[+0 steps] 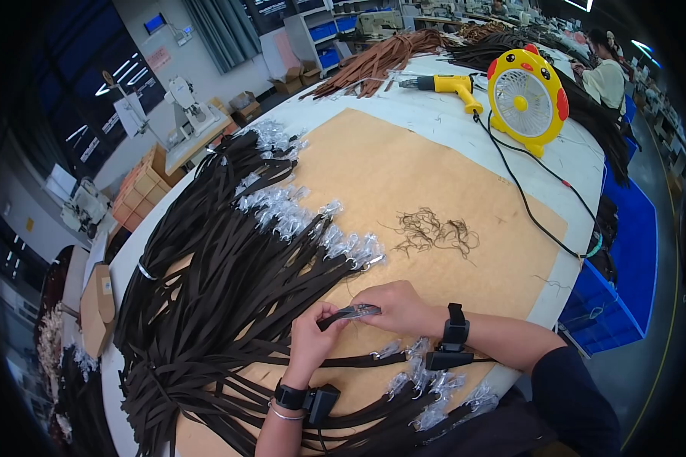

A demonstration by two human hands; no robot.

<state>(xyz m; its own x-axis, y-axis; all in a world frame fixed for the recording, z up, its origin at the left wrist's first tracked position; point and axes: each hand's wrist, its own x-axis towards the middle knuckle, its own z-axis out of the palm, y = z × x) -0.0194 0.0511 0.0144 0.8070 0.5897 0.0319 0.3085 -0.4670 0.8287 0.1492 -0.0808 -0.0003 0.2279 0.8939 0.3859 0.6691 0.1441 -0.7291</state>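
Observation:
A black strap (329,321) is stretched between my two hands, above the brown paper. My left hand (311,339) pinches its dark part. My right hand (395,306) closes on the same strap's end, where a shiny, clear-wrapped piece (364,310) shows; its details are too small to tell. To the left, a large bundle of black straps (213,266) fans out, with clear plastic-wrapped metal hooks (282,213) at the ends. More straps run beneath my left forearm, their plastic-wrapped ends (427,381) lying below my right wrist.
Loose dark thread scraps (437,232) lie on the brown paper (373,167). Beyond are a yellow heat gun (450,85), a yellow chick-shaped fan (522,103) with a trailing black cord, and brown straps (385,61). A blue bin (625,266) stands right of the table; a person (606,76) sits farther back.

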